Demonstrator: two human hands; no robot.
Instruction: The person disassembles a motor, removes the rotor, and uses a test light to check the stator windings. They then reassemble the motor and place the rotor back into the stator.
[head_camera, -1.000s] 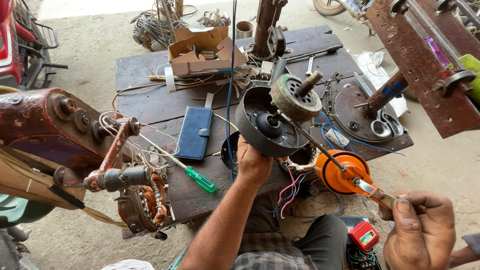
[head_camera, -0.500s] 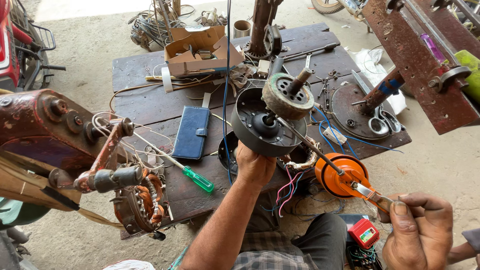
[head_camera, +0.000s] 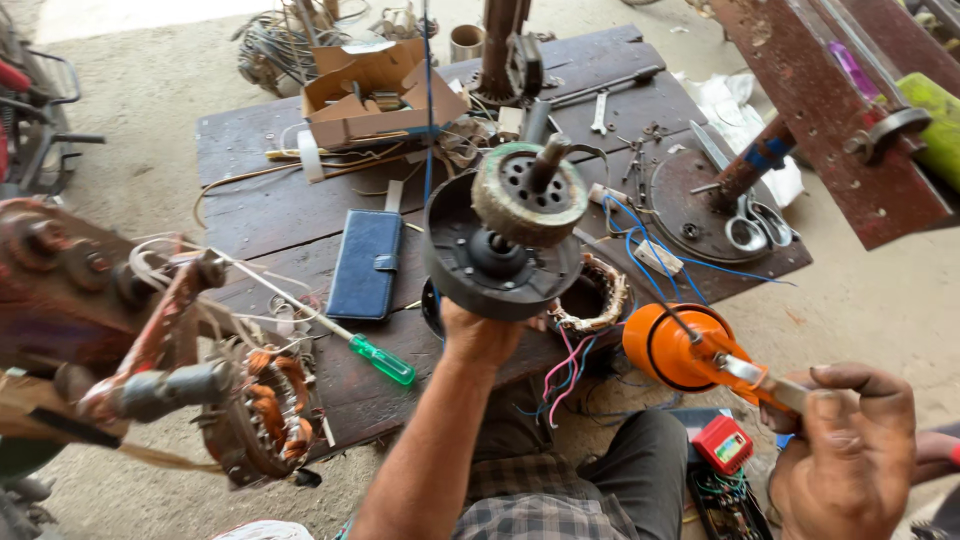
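Observation:
My left hand grips the lower rim of a dark round motor housing, held up over the table. A greyish rotor with a shaft sits in the housing, tilted toward the upper right. My right hand is closed on the metal handle of an orange tool with a round orange body, to the right of the housing. A thin rod runs from the orange tool toward the rotor. A wound stator coil with coloured wires lies on the table below the housing.
The dark wooden table carries a blue wallet case, a green-handled screwdriver, a cardboard box, scissors on a round plate and a wrench. A rusty winding machine stands left; a red meter lies below.
The housing with its rotor has risen slightly and come closer to the camera. My right hand with the orange tool has stayed in about the same place.

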